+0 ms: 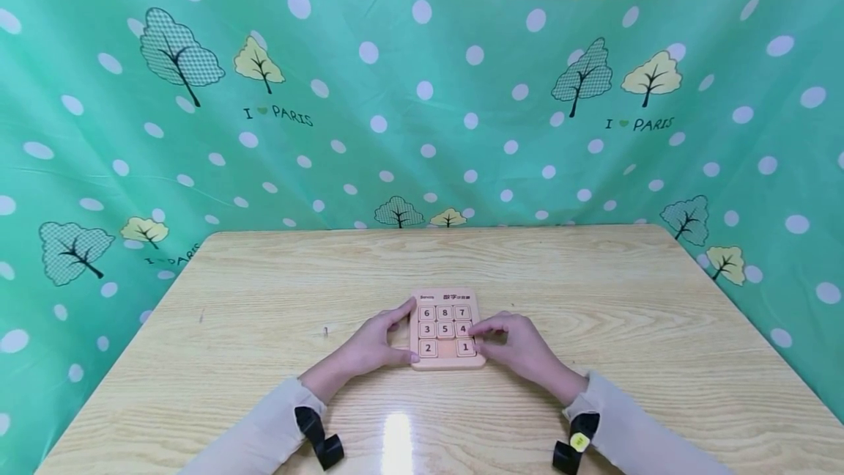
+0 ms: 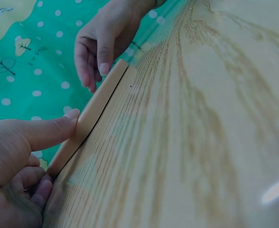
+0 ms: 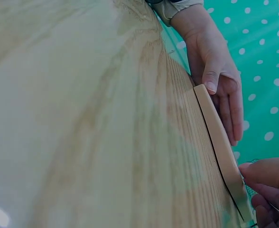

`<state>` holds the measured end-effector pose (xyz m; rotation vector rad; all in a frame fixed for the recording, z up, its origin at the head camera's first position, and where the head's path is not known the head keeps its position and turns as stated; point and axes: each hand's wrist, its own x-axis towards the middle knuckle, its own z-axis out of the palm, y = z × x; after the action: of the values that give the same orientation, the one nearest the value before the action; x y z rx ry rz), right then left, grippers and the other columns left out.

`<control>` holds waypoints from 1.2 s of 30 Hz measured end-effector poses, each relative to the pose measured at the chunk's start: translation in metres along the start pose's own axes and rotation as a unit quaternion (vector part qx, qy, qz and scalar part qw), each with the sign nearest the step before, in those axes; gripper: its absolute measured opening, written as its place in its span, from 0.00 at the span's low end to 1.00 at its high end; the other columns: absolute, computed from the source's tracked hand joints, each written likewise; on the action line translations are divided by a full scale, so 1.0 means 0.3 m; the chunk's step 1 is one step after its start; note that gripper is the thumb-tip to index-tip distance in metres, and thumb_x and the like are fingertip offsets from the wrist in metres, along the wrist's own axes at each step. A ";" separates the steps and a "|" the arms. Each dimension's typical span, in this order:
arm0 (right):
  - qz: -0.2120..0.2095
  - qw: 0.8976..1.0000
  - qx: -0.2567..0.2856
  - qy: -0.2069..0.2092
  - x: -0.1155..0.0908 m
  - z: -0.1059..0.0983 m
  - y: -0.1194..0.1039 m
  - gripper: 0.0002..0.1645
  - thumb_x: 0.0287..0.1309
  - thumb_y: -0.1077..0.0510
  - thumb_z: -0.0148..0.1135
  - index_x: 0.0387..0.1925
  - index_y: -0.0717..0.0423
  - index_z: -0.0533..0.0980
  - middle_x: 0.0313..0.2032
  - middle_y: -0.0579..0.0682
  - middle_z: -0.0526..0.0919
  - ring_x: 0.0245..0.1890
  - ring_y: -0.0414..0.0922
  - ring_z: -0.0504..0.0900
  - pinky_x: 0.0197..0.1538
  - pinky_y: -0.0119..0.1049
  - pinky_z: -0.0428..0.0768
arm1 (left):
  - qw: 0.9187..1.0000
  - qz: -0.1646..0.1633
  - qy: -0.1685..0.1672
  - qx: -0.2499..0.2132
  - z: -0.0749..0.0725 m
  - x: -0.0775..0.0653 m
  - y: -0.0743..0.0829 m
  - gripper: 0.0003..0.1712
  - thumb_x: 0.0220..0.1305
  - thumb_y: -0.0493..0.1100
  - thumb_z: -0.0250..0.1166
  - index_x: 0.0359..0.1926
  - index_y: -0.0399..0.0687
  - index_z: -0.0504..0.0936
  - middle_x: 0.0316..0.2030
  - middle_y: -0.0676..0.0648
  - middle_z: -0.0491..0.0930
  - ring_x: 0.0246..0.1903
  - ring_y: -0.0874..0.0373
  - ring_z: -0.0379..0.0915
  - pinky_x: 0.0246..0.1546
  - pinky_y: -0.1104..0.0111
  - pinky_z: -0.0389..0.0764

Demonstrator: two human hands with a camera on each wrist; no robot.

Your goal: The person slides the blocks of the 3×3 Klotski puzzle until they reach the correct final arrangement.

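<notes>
Green curtain point(image 1: 409, 160) behind wooden table point(image 1: 264, 292); left fingers point(image 1: 398, 312) grasp puzzle point(image 1: 446, 330); right fingers point(image 1: 489, 324) touch it, grip unclear.

2 arms point(image 1: 253, 424) inward, L grip point(image 1: 376, 343) w/ thumb & index wide apart, R grip point(image 1: 516, 343) w/ bent fingers

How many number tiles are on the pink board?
8. Top row: tile 6, tile 8, tile 7. Middle: tile 3, tile 5, tile 4. Bottom: tile 2 left, tile 1 right.

The pink sliding-number puzzle point(image 1: 448, 363) lies flat on the wooden table point(image 1: 277, 262). Its square tiles point(image 1: 445, 313) read, far to near, 6-8-7, 3-5-4, then 2, gap point(image 1: 447, 348), 1.
</notes>
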<state>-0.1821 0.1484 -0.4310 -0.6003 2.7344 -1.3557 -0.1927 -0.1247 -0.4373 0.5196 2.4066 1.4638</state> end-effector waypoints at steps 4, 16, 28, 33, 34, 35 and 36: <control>0.002 1.000 -0.005 0.005 -0.003 -0.004 0.001 0.11 0.48 0.60 0.70 0.38 0.49 0.84 0.38 0.42 0.84 0.40 0.42 0.78 0.44 0.34 0.77 | 1.000 0.000 0.000 0.002 -0.001 0.000 -0.001 0.56 0.46 0.44 0.76 0.72 0.45 0.54 0.71 0.44 0.55 0.65 0.39 0.56 0.67 0.52 0.57; 0.007 1.000 -0.017 -0.003 -0.011 -0.004 -0.006 0.10 0.47 0.60 0.71 0.35 0.47 0.85 0.35 0.41 0.84 0.39 0.41 0.79 0.44 0.35 0.76 | 1.000 -0.007 0.002 0.010 -0.003 0.003 -0.004 0.56 0.46 0.46 0.76 0.72 0.47 0.54 0.70 0.44 0.56 0.64 0.39 0.58 0.66 0.52 0.58; 0.022 1.000 0.002 -0.007 -0.009 0.005 -0.001 0.10 0.47 0.61 0.71 0.35 0.47 0.85 0.34 0.40 0.85 0.41 0.42 0.80 0.50 0.43 0.76 | 1.000 -0.008 0.004 0.008 -0.003 0.001 0.000 0.56 0.45 0.45 0.76 0.72 0.46 0.54 0.70 0.44 0.56 0.64 0.39 0.58 0.67 0.51 0.57; 0.028 0.999 0.014 -0.006 -0.008 0.012 0.000 0.10 0.47 0.61 0.71 0.34 0.47 0.85 0.34 0.40 0.85 0.41 0.42 0.80 0.50 0.42 0.76 | 1.000 -0.008 0.004 0.009 -0.003 0.001 0.000 0.55 0.45 0.45 0.76 0.72 0.47 0.55 0.70 0.44 0.56 0.63 0.39 0.59 0.66 0.51 0.58; 0.028 0.999 0.018 -0.006 -0.007 0.014 0.001 0.10 0.47 0.61 0.71 0.34 0.47 0.85 0.34 0.40 0.85 0.41 0.42 0.80 0.49 0.41 0.76 | 1.000 -0.009 0.004 0.009 -0.003 0.001 0.000 0.55 0.45 0.45 0.76 0.72 0.47 0.54 0.70 0.44 0.56 0.63 0.39 0.59 0.66 0.51 0.58; 0.028 0.999 0.021 -0.007 -0.007 0.015 0.002 0.10 0.47 0.61 0.71 0.35 0.47 0.85 0.34 0.40 0.85 0.41 0.42 0.80 0.49 0.39 0.76 | 1.000 -0.009 0.004 0.009 -0.003 0.001 -0.001 0.55 0.45 0.45 0.76 0.72 0.47 0.54 0.70 0.44 0.56 0.63 0.39 0.59 0.66 0.51 0.58; 0.028 0.999 0.024 -0.007 -0.006 0.017 0.004 0.10 0.47 0.61 0.71 0.35 0.47 0.85 0.34 0.40 0.85 0.40 0.42 0.79 0.48 0.38 0.76 | 1.000 -0.010 0.004 0.009 -0.003 0.001 -0.001 0.56 0.45 0.45 0.76 0.72 0.47 0.55 0.70 0.44 0.56 0.63 0.39 0.59 0.66 0.51 0.58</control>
<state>-0.1798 0.1458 -0.4352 -0.5252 2.6784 -1.3937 -0.1933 -0.1254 -0.4371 0.4919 2.4265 1.4399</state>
